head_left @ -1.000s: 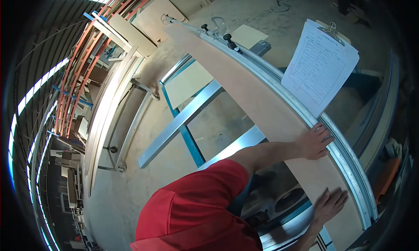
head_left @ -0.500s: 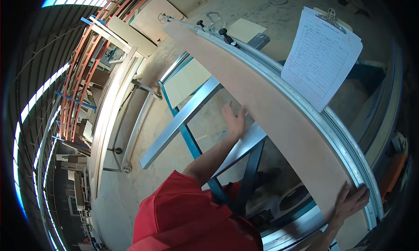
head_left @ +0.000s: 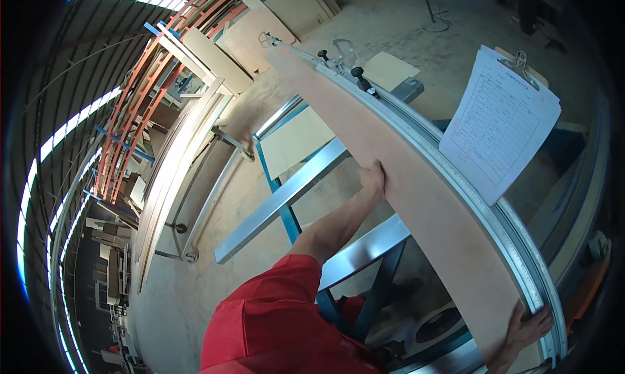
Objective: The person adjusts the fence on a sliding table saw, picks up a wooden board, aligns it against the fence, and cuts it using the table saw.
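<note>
A long, narrow brown wooden board [head_left: 416, 185] lies along a metal rail with a measuring scale [head_left: 485, 227]. My left hand [head_left: 374, 180] grips the board's left edge about midway along; its thumb shows at the edge and the other fingers are hidden. Near the board's close end, my right hand [head_left: 530, 328] lies across the board and the rail, thumb apart and fingers stretched over the rail. A clipboard with white printed sheets [head_left: 498, 123] stands beyond the rail.
Metal support beams [head_left: 283, 201] stick out leftward beneath the board. Black-knobbed stops [head_left: 361, 78] sit on the rail's far part. A pale panel [head_left: 296, 139] rests on a teal frame. At left stands a wheeled cart with long boards [head_left: 172, 172], beside orange racks [head_left: 133, 126].
My left hand has closed on the board's edge from an open, spread pose beside it. My right hand stays at the near end. The whole view has shifted slightly.
</note>
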`<state>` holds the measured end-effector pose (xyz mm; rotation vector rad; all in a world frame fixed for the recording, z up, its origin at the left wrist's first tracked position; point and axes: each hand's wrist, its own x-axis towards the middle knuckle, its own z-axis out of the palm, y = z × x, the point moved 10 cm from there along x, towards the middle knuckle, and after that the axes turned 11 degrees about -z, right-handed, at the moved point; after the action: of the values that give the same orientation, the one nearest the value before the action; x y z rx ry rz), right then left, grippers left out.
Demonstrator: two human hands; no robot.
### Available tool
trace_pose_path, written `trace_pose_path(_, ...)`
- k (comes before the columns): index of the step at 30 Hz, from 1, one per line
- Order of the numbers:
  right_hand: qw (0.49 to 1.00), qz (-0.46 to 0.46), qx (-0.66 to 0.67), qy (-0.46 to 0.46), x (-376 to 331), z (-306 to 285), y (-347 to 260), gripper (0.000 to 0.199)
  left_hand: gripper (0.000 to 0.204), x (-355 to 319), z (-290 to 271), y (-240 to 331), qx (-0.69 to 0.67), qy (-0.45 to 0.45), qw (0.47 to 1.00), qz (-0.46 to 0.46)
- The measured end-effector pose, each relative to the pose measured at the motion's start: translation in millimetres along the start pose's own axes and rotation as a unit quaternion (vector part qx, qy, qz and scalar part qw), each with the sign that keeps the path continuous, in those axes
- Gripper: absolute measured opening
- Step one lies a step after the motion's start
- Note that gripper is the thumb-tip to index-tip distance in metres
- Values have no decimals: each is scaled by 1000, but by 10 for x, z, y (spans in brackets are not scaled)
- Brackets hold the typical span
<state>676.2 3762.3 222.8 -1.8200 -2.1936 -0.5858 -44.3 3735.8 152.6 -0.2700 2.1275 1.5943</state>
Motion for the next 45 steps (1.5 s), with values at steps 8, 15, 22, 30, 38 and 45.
trace_pose_path(8,999,-15,20,27,-168,-282,-4,90,47,-84,199,-177,-41,-142,989,17)
trace_pose_path(15,993,10,115,20,265,-267,-139,79,37,-635,27,-154,28,-264,964,5)
trace_pose_path(22,988,55,145,2,-21,-398,140,77,51,-494,766,-463,84,-302,949,-27)
trace_pose_path(30,979,46,196,10,-15,-413,-9,74,52,303,764,-353,113,-360,926,9)
trace_pose_path(38,979,50,198,26,24,-360,54,72,55,661,974,-424,235,-428,867,102)
trace_pose_path(45,980,46,192,37,16,-357,31,71,51,632,990,-432,284,-390,860,167)
